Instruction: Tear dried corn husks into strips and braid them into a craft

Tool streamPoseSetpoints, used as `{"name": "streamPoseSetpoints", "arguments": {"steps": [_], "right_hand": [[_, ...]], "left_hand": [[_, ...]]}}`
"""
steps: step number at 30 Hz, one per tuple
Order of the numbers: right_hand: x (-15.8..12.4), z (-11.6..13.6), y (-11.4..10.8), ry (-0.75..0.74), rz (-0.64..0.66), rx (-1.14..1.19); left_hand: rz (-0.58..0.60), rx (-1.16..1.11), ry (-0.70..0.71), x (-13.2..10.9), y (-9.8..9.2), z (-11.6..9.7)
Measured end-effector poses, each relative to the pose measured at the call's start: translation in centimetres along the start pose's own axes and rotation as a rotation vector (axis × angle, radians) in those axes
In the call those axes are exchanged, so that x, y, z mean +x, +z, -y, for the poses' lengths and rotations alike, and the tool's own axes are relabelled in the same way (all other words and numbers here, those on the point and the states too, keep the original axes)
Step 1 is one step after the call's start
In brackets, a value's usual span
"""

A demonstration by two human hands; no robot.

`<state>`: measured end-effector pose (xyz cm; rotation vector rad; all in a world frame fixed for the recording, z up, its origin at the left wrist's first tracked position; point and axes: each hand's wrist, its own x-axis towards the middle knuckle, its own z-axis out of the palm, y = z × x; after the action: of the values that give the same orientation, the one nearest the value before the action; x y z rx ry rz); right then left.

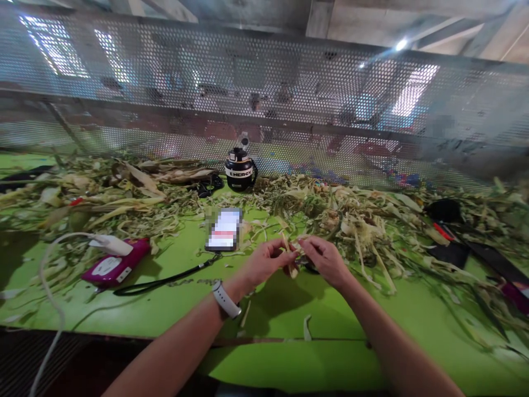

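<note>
My left hand (264, 262) and my right hand (326, 259) meet over the green table (289, 309), fingers pinched on a pale strip of dried husk (290, 258) held between them. A white watch band (226, 299) sits on my left wrist. Heaps of dried husks and leaves (355, 220) lie just beyond my hands.
A phone (224, 229) lies flat behind my left hand, with a black lanyard (165, 280) running left. A pink power bank (115, 266) with a white cable lies at left. A black bottle (239, 170) stands before the perforated metal screen (264, 88). Dark tools lie at right (454, 248).
</note>
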<state>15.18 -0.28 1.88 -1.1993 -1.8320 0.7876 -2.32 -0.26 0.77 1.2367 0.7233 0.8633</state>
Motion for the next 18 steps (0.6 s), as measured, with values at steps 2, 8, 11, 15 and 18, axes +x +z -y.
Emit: {"name": "streamPoseSetpoints", "arguments": {"steps": [2, 8, 11, 15, 18], "right_hand": [[0.0, 0.0, -0.1, -0.027, -0.023, -0.051], [0.1, -0.4, -0.4, -0.021, -0.058, -0.1], [0.0, -0.4, -0.9, 0.069, -0.151, -0.015], [-0.4, 0.3, -1.0, 0.192, -0.151, 0.132], [-0.7, 1.0, -0.2, 0.24, 0.11, 0.239]], "left_hand": [[0.019, 0.04, -0.023, 0.1, -0.1, 0.2], [0.052, 0.045, -0.048, -0.2, -0.1, -0.3], [0.01, -0.061, 0.009, -0.2, 0.0, -0.3], [-0.025, -0.208, 0.072, 0.0, -0.3, -0.1], [-0.033, -0.235, 0.095, 0.0, -0.4, 0.0]]}}
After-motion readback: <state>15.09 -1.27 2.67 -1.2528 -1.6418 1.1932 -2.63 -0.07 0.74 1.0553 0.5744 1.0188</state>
